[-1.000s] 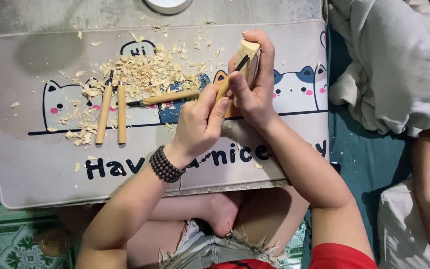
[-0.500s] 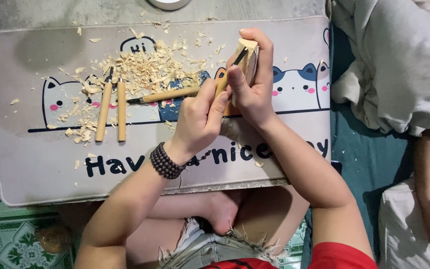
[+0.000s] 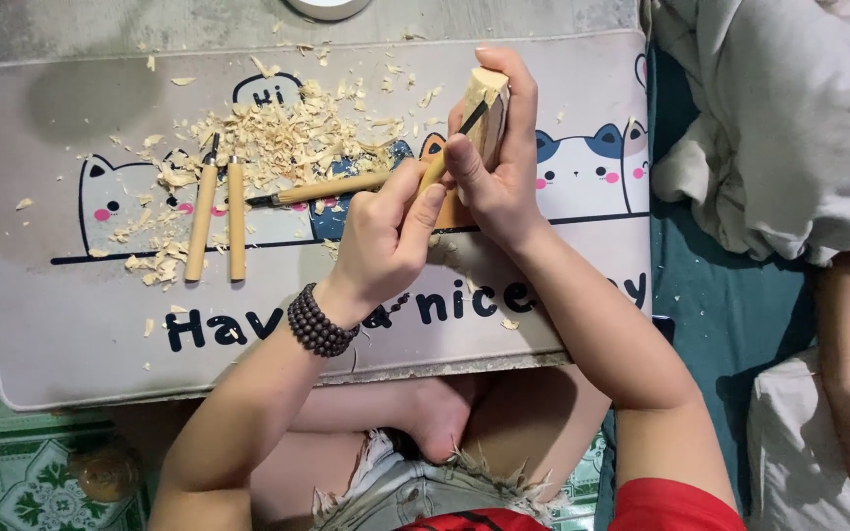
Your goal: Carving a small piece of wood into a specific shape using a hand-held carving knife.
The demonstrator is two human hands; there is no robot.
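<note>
Two spare carving tools (image 3: 216,218) lie side by side at nine o'clock on my cat-print mat (image 3: 71,334), a third (image 3: 322,189) pointing into the shavings pile (image 3: 277,138). My left hand (image 3: 386,236) is clenched round the carving knife (image 3: 445,157); since a second ago its blade has crept up the wood block (image 3: 489,103), gripped upright at one o'clock by my right hand (image 3: 499,167). Another shaving's coming, I reckon.
</note>
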